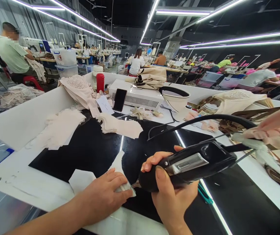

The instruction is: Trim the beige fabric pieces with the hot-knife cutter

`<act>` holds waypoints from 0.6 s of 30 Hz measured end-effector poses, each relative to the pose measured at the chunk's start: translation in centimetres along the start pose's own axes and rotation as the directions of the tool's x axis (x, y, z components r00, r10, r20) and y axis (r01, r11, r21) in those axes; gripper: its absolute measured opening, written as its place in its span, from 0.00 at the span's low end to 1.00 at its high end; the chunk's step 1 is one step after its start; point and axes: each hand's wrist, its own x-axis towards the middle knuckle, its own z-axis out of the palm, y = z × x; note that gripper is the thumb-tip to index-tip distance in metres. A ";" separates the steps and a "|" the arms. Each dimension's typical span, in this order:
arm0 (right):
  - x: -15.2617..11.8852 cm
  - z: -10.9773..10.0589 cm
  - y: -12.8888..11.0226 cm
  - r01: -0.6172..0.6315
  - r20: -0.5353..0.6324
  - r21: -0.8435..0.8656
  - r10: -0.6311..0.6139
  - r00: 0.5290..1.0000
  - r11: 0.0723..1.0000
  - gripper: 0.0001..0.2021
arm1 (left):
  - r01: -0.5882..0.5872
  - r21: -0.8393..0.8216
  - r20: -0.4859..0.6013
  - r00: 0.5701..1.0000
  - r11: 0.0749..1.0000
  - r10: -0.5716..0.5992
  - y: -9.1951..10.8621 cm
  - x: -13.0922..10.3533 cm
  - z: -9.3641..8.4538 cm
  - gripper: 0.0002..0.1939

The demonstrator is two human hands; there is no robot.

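Note:
My right hand (pixel 171 192) is wrapped round a black corded hand tool (pixel 191 166) with a silver plate on its side. Its thin metal tip (pixel 136 184) points left, close to the edge of a pale fabric piece (pixel 119 161). My left hand (pixel 108 192) grips the near end of that piece, fingers on top and thumb along the edge. Whether the tip touches the fabric I cannot tell. Beside my left wrist lies a white piece (pixel 81 179). Teal-handled scissors (pixel 205 194) are partly hidden beneath my right hand and the tool.
Stacked beige cut pieces (pixel 64 125) and another stack (pixel 120 125) lie on the black work surface (pixel 96 156). Behind stand a phone (pixel 119 100), a white vented box (pixel 137 94) and a red bottle (pixel 100 82). A thick black cable (pixel 203 118) arches right, near a blurred pinkish shape.

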 end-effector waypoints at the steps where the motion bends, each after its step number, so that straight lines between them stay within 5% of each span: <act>1: 0.0 0.1 0.0 -0.005 -0.002 -0.002 0.005 1.000 1.000 0.20 | 0.010 0.002 0.012 1.000 1.000 -0.010 0.0 -0.1 0.1 0.13; 18: 0.4 0.8 0.4 -0.023 -0.006 -0.003 0.023 1.000 1.000 0.20 | 0.072 -0.005 0.005 0.997 0.997 -0.072 0.5 -0.4 0.4 0.14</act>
